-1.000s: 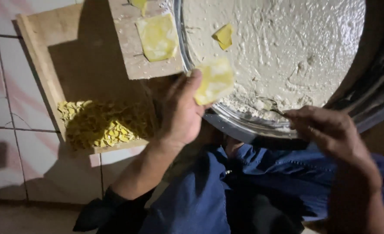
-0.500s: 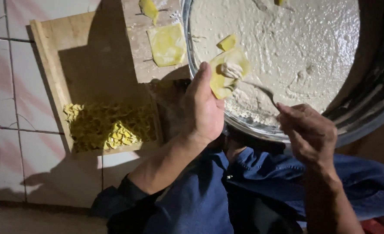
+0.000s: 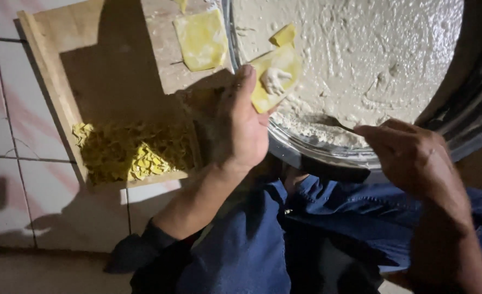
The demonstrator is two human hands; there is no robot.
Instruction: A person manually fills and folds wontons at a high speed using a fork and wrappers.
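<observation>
A square yellow wrapper (image 3: 276, 76) was held flat on the left hand (image 3: 241, 128), its fingers spread beneath the sheet and the thumb laid along its near edge, so the hand was cupped under the wrapper rather than pinched on it; the sheet was kept out over the near rim of the wide metal basin (image 3: 328, 158), where any drip would have fallen back into the pale filling paste (image 3: 371, 54); a small dab of filling (image 3: 273, 80) was seen sitting close to the wrapper's middle, and that was judged the right place, since paste near an edge would likely have spoiled a seal; the right hand (image 3: 415, 160) was closed around the handle of a thin utensil (image 3: 336, 124), fingers folded together on it, with the tip resting in the paste at the basin's near side; a modest dab was judged better than a heaped one, and a level palm was needed so the dab would not slide; a second wrapper (image 3: 202, 39) lay on a small board (image 3: 189, 51) to the left, and a loose scrap (image 3: 283, 35) lay on the paste; a heap of yellow pieces (image 3: 132, 152) was gathered on the wooden tray (image 3: 61, 32) over the tiled floor (image 3: 12, 163); blue trousers (image 3: 263, 239) filled the foreground.
</observation>
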